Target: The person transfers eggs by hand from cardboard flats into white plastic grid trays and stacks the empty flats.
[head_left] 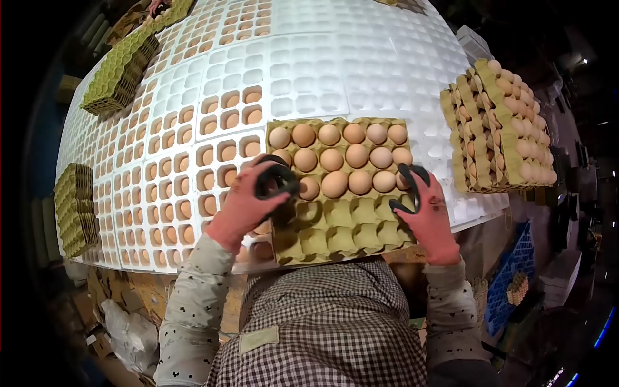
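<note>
A pulp egg tray (342, 216) lies before me at the table's front edge. Its back three rows hold brown eggs (334, 184); the cups of the front two rows are bare. My left hand (253, 193), in a pink glove with black fingers, is curled over the tray's left edge, its fingertips beside the egg (308, 189) there. What lies inside its curl is hidden. At the right edge my right hand (425, 209), gloved alike, has thumb and fingers spread, with fingertips at the end egg (402, 181) of the front filled row.
White foam trays (245, 74) cover the table, many cells at left holding eggs. A tall stack of filled pulp trays (500, 129) stands at right. Stacks of bare pulp trays stand at far left (76, 209) and back left (121, 74). Another person's hand (158, 6) shows at top left.
</note>
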Available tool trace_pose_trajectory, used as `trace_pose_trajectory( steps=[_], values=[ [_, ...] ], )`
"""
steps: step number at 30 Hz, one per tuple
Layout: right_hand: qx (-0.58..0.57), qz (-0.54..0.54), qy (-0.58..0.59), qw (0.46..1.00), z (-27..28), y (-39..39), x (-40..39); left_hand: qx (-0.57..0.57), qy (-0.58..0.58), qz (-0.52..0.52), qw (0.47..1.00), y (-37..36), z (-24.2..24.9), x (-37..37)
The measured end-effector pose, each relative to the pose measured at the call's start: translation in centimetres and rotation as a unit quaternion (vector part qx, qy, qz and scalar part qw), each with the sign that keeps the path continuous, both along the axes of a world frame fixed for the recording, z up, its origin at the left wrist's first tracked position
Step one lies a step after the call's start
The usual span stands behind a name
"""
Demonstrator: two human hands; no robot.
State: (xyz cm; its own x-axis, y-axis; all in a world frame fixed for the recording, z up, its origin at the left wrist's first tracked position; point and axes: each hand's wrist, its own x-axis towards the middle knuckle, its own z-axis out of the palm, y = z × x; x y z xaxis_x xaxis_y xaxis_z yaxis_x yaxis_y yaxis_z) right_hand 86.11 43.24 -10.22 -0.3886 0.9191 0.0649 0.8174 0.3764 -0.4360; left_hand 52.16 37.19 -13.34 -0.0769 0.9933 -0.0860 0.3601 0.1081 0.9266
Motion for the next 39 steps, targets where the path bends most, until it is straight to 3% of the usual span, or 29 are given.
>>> trace_pose_trajectory(
  steps=[1,2,3,4,6,7,8,10,11,12,13,14,15,16,18,19,22,23,24,25,28,30,32,33,34,35,36,38,39],
  values=[
    [0.027,0.012,-0.071,0.997,-0.5,0.2,0.2,0.06,0.191,-0.064,0.978,0.3,1.3,1.9],
    [0.09,0.036,-0.104,0.99,-2.8,0.6,1.2,0.117,0.375,-0.124,0.911,0.7,2.1,3.6],
    [0.064,0.046,-0.112,0.991,-2.1,1.5,1.2,0.054,0.44,-0.142,0.885,0.9,2.1,5.0],
    [0.04,0.058,-0.12,0.99,-1.4,2.4,1.2,0.063,0.406,-0.125,0.903,0.8,1.9,5.1],
    [-0.101,-0.012,0.083,0.991,-2.5,3.4,3.6,0.083,0.335,-0.095,0.934,0.9,1.8,4.8],
    [-0.174,-0.049,0.182,0.967,-3.4,3.8,5.2,0.011,0.272,-0.063,0.96,1.0,3.1,5.1],
    [-0.201,-0.05,0.357,0.911,-4.2,4.0,6.6,0.058,0.295,-0.072,0.951,1.4,3.5,5.3],
    [-0.304,-0.151,0.528,0.779,-1.5,3.3,6.4,0.148,0.335,-0.09,0.926,2.6,3.7,5.8],
    [-0.35,-0.103,0.565,0.74,-2.0,3.7,6.7,0.165,0.365,-0.109,0.91,3.6,3.4,6.7],
    [-0.382,-0.038,0.553,0.74,-2.6,4.3,6.9,0.146,0.406,-0.14,0.891,4.4,3.5,7.7],
    [-0.279,0.009,0.362,0.89,-1.7,4.6,5.2,0.126,0.446,-0.171,0.87,5.3,3.8,8.8],
    [-0.156,0.055,0.145,0.975,-1.0,4.4,2.8,0.105,0.483,-0.203,0.845,5.7,4.0,9.7],
    [0.044,0.1,-0.006,0.994,-2.0,3.7,1.7,0.094,0.522,-0.217,0.819,5.8,3.5,10.2],
    [0.009,0.075,-0.094,0.993,-0.5,3.3,-0.7,0.095,0.548,-0.224,0.8,5.5,3.3,10.3],
    [0.011,0.077,-0.151,0.985,-0.1,3.9,-1.5,0.096,0.598,-0.24,0.758,4.7,2.9,10.0],
    [-0.006,0.068,-0.115,0.991,0.0,3.9,-1.8,0.153,0.519,-0.217,0.812,4.5,2.5,8.9],
    [-0.04,0.069,-0.032,0.996,0.2,2.6,-2.9,0.119,0.315,-0.125,0.933,3.5,3.8,6.1],
    [0.002,0.082,-0.076,0.994,0.1,1.6,-3.7,0.059,0.173,-0.088,0.979,3.1,2.6,4.6],
    [0.046,0.098,-0.118,0.987,0.0,0.8,-4.6,-0.107,-0.195,-0.037,0.974,2.7,2.0,3.4],
    [0.003,0.089,-0.168,0.982,0.0,0.6,-5.6,-0.153,-0.316,-0.047,0.935,2.0,1.3,1.5],
    [-0.002,0.046,-0.071,0.996,-1.9,1.7,-4.9,-0.171,-0.505,-0.018,0.846,0.1,0.9,-1.8],
    [-0.116,0.0,0.109,0.987,0.1,2.7,-5.5,-0.142,-0.427,0.014,0.893,0.1,-0.5,-5.1],
    [-0.206,-0.035,0.211,0.955,3.0,3.4,-8.5,-0.122,-0.316,0.094,0.936,1.1,-0.8,-9.6],
    [-0.216,-0.021,0.229,0.949,3.5,3.9,-10.7,-0.097,-0.287,0.172,0.937,2.0,-4.0,-12.8],
    [-0.225,-0.01,0.244,0.943,3.8,4.3,-13.2,-0.073,-0.253,0.249,0.932,3.5,-4.1,-15.3],
    [-0.206,0.028,0.236,0.949,3.3,4.7,-16.4,-0.067,-0.22,0.268,0.936,4.6,-4.0,-17.6],
    [-0.198,0.049,0.234,0.951,2.5,6.2,-19.8,-0.062,-0.189,0.285,0.938,6.4,-0.7,-19.3],
    [-0.181,0.091,0.232,0.951,0.9,9.1,-26.7,0.124,0.107,0.303,0.939,10.0,-7.7,-25.5],
    [-0.11,0.125,0.21,0.963,-0.6,10.9,-30.5,0.12,0.25,0.268,0.923,10.7,-6.4,-26.3]
  ],
)
